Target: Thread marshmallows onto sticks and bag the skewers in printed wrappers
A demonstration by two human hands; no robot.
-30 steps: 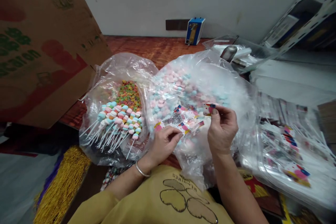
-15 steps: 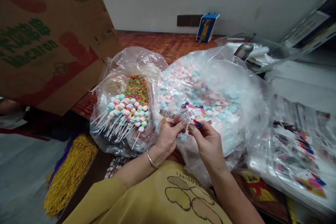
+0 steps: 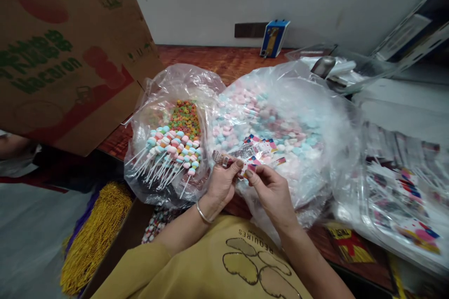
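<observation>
1. Fingers of both hands are pinching narrowly, thumb to forefinger: the left hand (image 3: 222, 184) and the right hand (image 3: 275, 194) are holding a small plastic wrapper printed white, pink and blue (image 3: 251, 164) in front of the torso.
2. Thumbs are partly covering it; whether the brown printed end at the left is belonging to the same piece, I cannot tell.
3. More flat, colourfully printed wrappers (image 3: 259, 146) are lying just beyond, overlapping, on a large cloudy plastic bag of pink, blue and white marshmallows (image 3: 242, 114); hazy film is blurring its right side.
4. Leftward, a crumpled clear plastic bag (image 3: 185, 74) is bearing pastel marshmallow skewers on white sticks (image 3: 171, 147) and small multicoloured candies (image 3: 185, 114).
5. One big brown cardboard box printed green and red (image 3: 52, 112) is blocking the left side, its top running out of view.
6. Rightward, glare is obscuring shiny packets with white sticks (image 3: 410, 201).
7. Behind both bags, a strip of reddish-brown wood-grained table (image 3: 213, 58) is reaching the grey wall (image 3: 196, 4), where a blue-and-white boxy device (image 3: 275, 38) is standing.
</observation>
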